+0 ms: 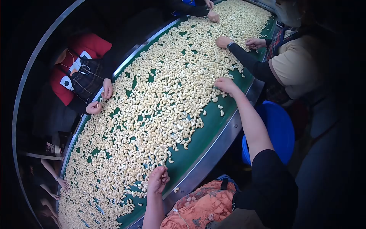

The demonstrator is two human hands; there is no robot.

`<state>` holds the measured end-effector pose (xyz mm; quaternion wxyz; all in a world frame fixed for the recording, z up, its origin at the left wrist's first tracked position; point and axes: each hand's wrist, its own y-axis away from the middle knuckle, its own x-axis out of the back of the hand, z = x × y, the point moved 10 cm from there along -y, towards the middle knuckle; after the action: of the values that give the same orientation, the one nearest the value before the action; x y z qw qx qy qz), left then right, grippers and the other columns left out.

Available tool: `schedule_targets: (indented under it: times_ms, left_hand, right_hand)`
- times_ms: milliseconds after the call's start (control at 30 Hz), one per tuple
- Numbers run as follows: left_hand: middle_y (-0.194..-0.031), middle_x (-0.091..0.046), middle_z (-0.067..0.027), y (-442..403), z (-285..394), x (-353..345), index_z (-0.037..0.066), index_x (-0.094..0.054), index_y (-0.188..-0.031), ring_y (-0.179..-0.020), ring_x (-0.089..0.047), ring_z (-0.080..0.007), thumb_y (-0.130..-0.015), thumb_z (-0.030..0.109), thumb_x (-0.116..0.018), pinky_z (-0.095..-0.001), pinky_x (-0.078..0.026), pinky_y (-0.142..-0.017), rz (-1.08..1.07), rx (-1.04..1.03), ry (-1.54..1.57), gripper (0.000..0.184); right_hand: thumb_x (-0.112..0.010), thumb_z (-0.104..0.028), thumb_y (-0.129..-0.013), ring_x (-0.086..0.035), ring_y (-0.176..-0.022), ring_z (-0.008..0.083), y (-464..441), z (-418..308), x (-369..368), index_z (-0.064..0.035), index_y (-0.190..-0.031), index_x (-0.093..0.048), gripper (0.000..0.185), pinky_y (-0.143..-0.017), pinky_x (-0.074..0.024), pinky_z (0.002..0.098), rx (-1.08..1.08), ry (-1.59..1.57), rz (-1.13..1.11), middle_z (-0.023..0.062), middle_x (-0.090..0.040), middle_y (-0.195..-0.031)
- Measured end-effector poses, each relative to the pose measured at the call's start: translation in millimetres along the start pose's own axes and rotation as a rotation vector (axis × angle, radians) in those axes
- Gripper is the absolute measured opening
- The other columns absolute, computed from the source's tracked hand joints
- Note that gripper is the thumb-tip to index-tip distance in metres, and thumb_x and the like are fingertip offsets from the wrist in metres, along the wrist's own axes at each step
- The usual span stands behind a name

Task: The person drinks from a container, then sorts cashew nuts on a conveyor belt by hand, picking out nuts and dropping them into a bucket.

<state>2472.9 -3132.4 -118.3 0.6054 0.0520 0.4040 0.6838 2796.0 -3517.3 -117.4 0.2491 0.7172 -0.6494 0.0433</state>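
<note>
Pale cashews (152, 110) lie in a thick spread over a green conveyor belt (207, 133). My left hand (158, 179) is closed in a loose fist above the near edge of the cashews; whatever its curled fingers hold is hidden. Farther along the belt, my right hand (227, 86) reaches down to the cashews' edge with its fingertips pinched together. Nothing I can name shows between them. A few loose cashews (221, 110) lie on bare belt just below that hand.
A metal rim (213, 152) edges the belt, with one cashew (176, 189) on it. A blue tub (280, 129) stands beside my right arm. Co-workers' hands (101, 100) work across the belt, and another person's hands (225, 42) are beyond my right hand.
</note>
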Motion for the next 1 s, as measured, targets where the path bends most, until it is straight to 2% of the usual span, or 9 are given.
schedule_targets:
  times_ms: [100, 200, 467, 567, 600, 700, 767, 900, 1000]
  left_hand:
    - [-0.056, -0.044, 0.0007, -11, -3, -8, 0.004, -0.054, -0.083, -0.041, -0.035, -0.0065, -0.087, 0.019, -0.053, -0.0208, -0.029, -0.040, -0.017, 0.003, 0.028, 0.015]
    - [-0.056, -0.042, 0.0012, -17, -4, -24, 0.004, -0.054, -0.083, -0.041, -0.034, -0.0064, -0.087, 0.019, -0.053, -0.0205, -0.028, -0.041, -0.036, 0.027, 0.034, 0.016]
    - [-0.059, -0.049, -0.0009, -31, 5, -62, 0.002, -0.057, -0.085, -0.043, -0.036, -0.0076, -0.088, 0.015, -0.053, -0.0210, -0.030, -0.043, -0.064, -0.004, 0.011, 0.013]
    - [-0.058, -0.049, -0.0009, -36, 1, -62, 0.002, -0.056, -0.085, -0.043, -0.037, -0.0074, -0.088, 0.015, -0.053, -0.0208, -0.030, -0.043, -0.047, 0.008, 0.019, 0.013]
    - [-0.058, -0.049, -0.0009, -39, -1, -63, 0.002, -0.056, -0.085, -0.043, -0.036, -0.0073, -0.088, 0.015, -0.053, -0.0208, -0.030, -0.043, -0.045, 0.014, 0.036, 0.013]
    - [-0.058, -0.049, -0.0008, -45, -10, -69, 0.002, -0.056, -0.084, -0.043, -0.035, -0.0073, -0.088, 0.015, -0.053, -0.0209, -0.030, -0.043, -0.052, 0.039, 0.076, 0.014]
    - [-0.058, -0.049, -0.0007, -51, -11, -79, 0.002, -0.056, -0.084, -0.043, -0.035, -0.0073, -0.088, 0.016, -0.053, -0.0210, -0.030, -0.043, -0.080, 0.053, 0.083, 0.014]
    - [-0.058, -0.048, -0.0004, -58, -6, -102, 0.002, -0.056, -0.084, -0.043, -0.034, -0.0071, -0.087, 0.016, -0.054, -0.0207, -0.029, -0.043, -0.073, 0.050, 0.062, 0.014]
    - [-0.058, -0.048, -0.0003, -61, -3, -110, 0.002, -0.056, -0.084, -0.043, -0.034, -0.0070, -0.087, 0.016, -0.054, -0.0205, -0.029, -0.043, -0.089, 0.035, 0.064, 0.014]
  right_hand:
    - [-0.058, -0.021, -0.085, -0.041, -0.050, 0.0023, 26, -22, -3, -0.0086, -0.083, -0.052, 0.014, -0.040, -0.0282, 0.0161, 0.023, -0.906, -0.200, -0.0035, -0.048, -0.067]
    - [-0.059, -0.021, -0.085, -0.039, -0.049, 0.0028, 15, -45, -21, -0.0083, -0.084, -0.051, 0.015, -0.039, -0.0275, 0.0169, 0.052, -0.970, -0.264, -0.0025, -0.050, -0.071]
    - [-0.060, -0.020, -0.081, -0.050, -0.057, 0.0100, -22, -83, -73, -0.0029, -0.082, -0.059, 0.018, -0.048, -0.0388, 0.0251, 0.545, 0.643, 0.242, 0.0018, -0.055, -0.069]
    - [-0.061, -0.017, -0.081, -0.047, -0.055, 0.0084, -21, -51, -73, -0.0038, -0.080, -0.056, 0.014, -0.044, -0.0345, 0.0226, 0.049, -0.087, -0.246, 0.0027, -0.055, -0.071]
    - [-0.062, -0.015, -0.081, -0.044, -0.053, 0.0062, -22, -37, -81, -0.0054, -0.081, -0.054, 0.012, -0.042, -0.0296, 0.0192, -0.049, -0.784, -0.473, 0.0027, -0.054, -0.072]
    - [-0.060, -0.016, -0.083, -0.040, -0.052, 0.0044, -22, -41, -46, -0.0061, -0.085, -0.054, 0.012, -0.042, -0.0286, 0.0175, -0.079, -1.061, -0.296, 0.0013, -0.052, -0.072]
    - [-0.059, -0.013, -0.083, -0.041, -0.052, 0.0047, -38, -42, -42, -0.0054, -0.087, -0.054, 0.010, -0.043, -0.0281, 0.0171, -0.001, -0.856, -0.236, 0.0013, -0.053, -0.071]
    - [-0.055, -0.016, -0.080, -0.060, -0.074, 0.0296, -54, -80, -47, -0.0008, -0.091, -0.054, 0.019, -0.066, -0.0470, 0.0407, 0.429, 0.555, 0.158, 0.0164, -0.061, -0.081]
    - [-0.055, -0.019, -0.080, -0.059, -0.076, 0.0331, -46, -81, -55, -0.0022, -0.084, -0.055, 0.018, -0.067, -0.0460, 0.0410, 0.434, 0.493, 0.131, 0.0176, -0.060, -0.077]
